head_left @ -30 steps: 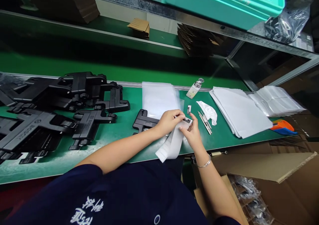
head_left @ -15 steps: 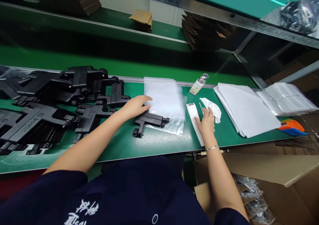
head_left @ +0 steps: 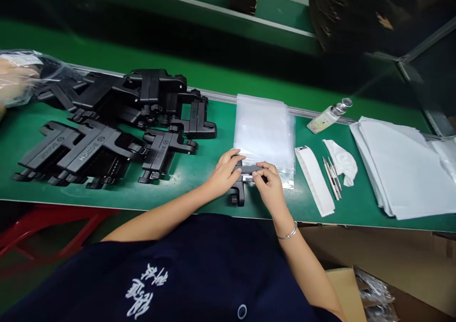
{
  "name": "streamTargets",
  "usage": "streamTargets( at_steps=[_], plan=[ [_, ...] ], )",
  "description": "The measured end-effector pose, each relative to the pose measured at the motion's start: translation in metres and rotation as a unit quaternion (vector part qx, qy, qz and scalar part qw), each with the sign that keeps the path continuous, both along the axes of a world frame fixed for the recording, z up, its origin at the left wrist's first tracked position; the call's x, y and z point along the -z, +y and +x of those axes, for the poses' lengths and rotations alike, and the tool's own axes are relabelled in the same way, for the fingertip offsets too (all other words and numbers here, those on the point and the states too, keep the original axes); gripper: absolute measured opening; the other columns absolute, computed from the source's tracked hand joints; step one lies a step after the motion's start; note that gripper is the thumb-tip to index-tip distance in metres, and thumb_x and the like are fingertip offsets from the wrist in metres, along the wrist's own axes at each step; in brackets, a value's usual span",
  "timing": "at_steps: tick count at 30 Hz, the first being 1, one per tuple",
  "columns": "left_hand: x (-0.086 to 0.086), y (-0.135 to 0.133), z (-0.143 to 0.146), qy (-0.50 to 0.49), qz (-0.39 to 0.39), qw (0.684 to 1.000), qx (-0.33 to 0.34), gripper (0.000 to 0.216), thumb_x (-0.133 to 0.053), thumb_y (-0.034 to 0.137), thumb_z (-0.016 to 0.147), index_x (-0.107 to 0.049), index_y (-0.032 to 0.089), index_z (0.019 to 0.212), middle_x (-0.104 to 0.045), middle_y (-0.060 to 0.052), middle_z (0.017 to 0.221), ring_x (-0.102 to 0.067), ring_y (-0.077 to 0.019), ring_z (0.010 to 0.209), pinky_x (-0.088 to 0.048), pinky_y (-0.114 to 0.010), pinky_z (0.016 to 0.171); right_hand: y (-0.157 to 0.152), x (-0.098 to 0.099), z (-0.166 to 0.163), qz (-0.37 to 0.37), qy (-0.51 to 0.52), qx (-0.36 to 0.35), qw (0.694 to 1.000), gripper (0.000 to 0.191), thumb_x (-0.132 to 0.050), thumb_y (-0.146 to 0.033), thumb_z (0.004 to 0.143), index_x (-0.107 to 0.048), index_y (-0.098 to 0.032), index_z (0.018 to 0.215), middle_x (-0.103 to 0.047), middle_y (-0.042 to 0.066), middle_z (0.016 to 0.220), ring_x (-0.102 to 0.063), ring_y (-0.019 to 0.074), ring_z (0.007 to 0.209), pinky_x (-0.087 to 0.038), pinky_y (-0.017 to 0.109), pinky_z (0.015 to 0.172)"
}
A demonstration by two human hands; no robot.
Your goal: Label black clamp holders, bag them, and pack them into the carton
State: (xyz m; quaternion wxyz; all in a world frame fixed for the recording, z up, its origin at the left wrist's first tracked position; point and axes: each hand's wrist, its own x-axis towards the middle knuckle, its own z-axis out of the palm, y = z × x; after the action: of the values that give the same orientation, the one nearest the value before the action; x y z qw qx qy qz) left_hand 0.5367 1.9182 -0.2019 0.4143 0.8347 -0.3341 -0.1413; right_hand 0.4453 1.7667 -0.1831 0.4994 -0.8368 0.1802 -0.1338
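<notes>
A black plastic part (head_left: 239, 192) lies on the green table (head_left: 199, 170) near its front edge, over the lower end of a stack of clear plastic bags (head_left: 264, 129). My left hand (head_left: 224, 172) grips the part's left end with curled fingers. My right hand (head_left: 271, 186) pinches its top bar from the right, where a small pale label shows. A white strip of label backing (head_left: 314, 179) lies just right of my right hand, untouched.
Several more black parts (head_left: 107, 132) cover the left of the table. Thin metal tools (head_left: 332, 177), a crumpled white cloth (head_left: 342, 159), a small dispenser bottle (head_left: 327, 117) and stacked white sheets (head_left: 399, 165) lie to the right. A bagged item (head_left: 21, 75) sits at far left.
My right hand left the white strip and moved left onto the black part. My left hand slid down to grip the part. The view dropped and shifted left.
</notes>
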Motion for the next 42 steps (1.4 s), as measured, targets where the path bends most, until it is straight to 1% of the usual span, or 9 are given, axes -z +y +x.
streamTargets(
  at_steps=[2, 6, 13, 19, 24, 31, 36, 42],
  plan=[
    [-0.0006, -0.0001, 0.0011, 0.005, -0.003, 1.000, 0.001, 0.039, -0.042, 0.022, 0.089, -0.050, 0.021, 0.127, -0.037, -0.010, 0.147, -0.026, -0.0272, 0.143, -0.027, -0.050, 0.117, 0.0001, -0.0001, 0.0030, -0.004, 0.008, -0.005, 1.000, 0.020, -0.058, -0.032, 0.081, -0.057, -0.023, 0.063, -0.064, 0.008, 0.104, -0.054, 0.0264, 0.106, -0.034, 0.048, 0.100],
    [-0.0021, -0.0009, 0.0015, 0.010, -0.008, 1.000, -0.001, 0.040, -0.041, 0.020, 0.088, -0.052, 0.019, 0.127, -0.037, -0.011, 0.147, -0.026, -0.0275, 0.142, -0.027, -0.049, 0.117, 0.0000, -0.0004, 0.0049, -0.004, 0.013, -0.006, 1.000, 0.020, -0.058, -0.033, 0.082, -0.059, -0.023, 0.065, -0.063, 0.008, 0.104, -0.053, 0.0261, 0.106, -0.036, 0.045, 0.097],
    [-0.0045, -0.0001, 0.0019, 0.014, -0.015, 1.000, 0.003, 0.041, -0.041, 0.018, 0.088, -0.052, 0.021, 0.127, -0.038, -0.010, 0.147, -0.027, -0.0281, 0.142, -0.030, -0.050, 0.115, -0.0010, -0.0033, 0.0062, -0.003, 0.041, -0.013, 0.999, 0.021, -0.058, -0.034, 0.082, -0.059, -0.023, 0.064, -0.063, 0.007, 0.104, -0.053, 0.0260, 0.107, -0.036, 0.045, 0.099],
    [-0.0032, -0.0001, 0.0023, 0.013, -0.018, 1.000, 0.006, 0.040, -0.041, 0.018, 0.088, -0.052, 0.021, 0.126, -0.038, -0.010, 0.147, -0.028, -0.0279, 0.142, -0.030, -0.049, 0.115, -0.0019, -0.0048, 0.0077, 0.001, 0.048, -0.020, 0.999, 0.021, -0.059, -0.034, 0.082, -0.059, -0.023, 0.064, -0.062, 0.007, 0.102, -0.054, 0.0260, 0.106, -0.035, 0.045, 0.100],
    [-0.0028, 0.0001, 0.0023, 0.010, -0.018, 1.000, 0.008, 0.040, -0.041, 0.018, 0.088, -0.052, 0.018, 0.126, -0.037, -0.012, 0.146, -0.027, -0.0276, 0.142, -0.030, -0.048, 0.116, -0.0024, -0.0053, 0.0078, 0.006, 0.052, -0.020, 0.998, 0.021, -0.059, -0.034, 0.082, -0.059, -0.023, 0.064, -0.062, 0.007, 0.102, -0.054, 0.0263, 0.106, -0.035, 0.046, 0.099],
    [-0.0044, -0.0001, 0.0025, 0.014, -0.014, 1.000, 0.007, 0.039, -0.041, 0.019, 0.088, -0.052, 0.020, 0.126, -0.038, -0.011, 0.146, -0.028, -0.0282, 0.141, -0.032, -0.049, 0.114, -0.0032, -0.0068, 0.0088, 0.016, 0.055, -0.023, 0.998, 0.021, -0.059, -0.033, 0.082, -0.060, -0.023, 0.064, -0.063, 0.007, 0.103, -0.054, 0.0267, 0.106, -0.034, 0.048, 0.100],
    [-0.0048, -0.0001, 0.0023, 0.012, -0.015, 1.000, 0.007, 0.038, -0.041, 0.019, 0.089, -0.052, 0.018, 0.125, -0.038, -0.013, 0.146, -0.028, -0.0291, 0.141, -0.032, -0.050, 0.114, -0.0027, -0.0062, 0.0085, 0.013, 0.053, -0.022, 0.998, 0.021, -0.059, -0.033, 0.082, -0.060, -0.022, 0.064, -0.062, 0.007, 0.103, -0.054, 0.0262, 0.107, -0.034, 0.046, 0.100],
    [-0.0025, 0.0000, 0.0021, -0.001, -0.021, 1.000, 0.005, 0.038, -0.041, 0.018, 0.089, -0.052, 0.019, 0.125, -0.039, -0.012, 0.145, -0.030, -0.0277, 0.141, -0.033, -0.049, 0.114, -0.0015, -0.0080, 0.0085, 0.012, 0.060, -0.021, 0.998, 0.021, -0.059, -0.034, 0.082, -0.059, -0.021, 0.065, -0.062, 0.008, 0.105, -0.054, 0.0257, 0.107, -0.034, 0.046, 0.100]
  ],
)
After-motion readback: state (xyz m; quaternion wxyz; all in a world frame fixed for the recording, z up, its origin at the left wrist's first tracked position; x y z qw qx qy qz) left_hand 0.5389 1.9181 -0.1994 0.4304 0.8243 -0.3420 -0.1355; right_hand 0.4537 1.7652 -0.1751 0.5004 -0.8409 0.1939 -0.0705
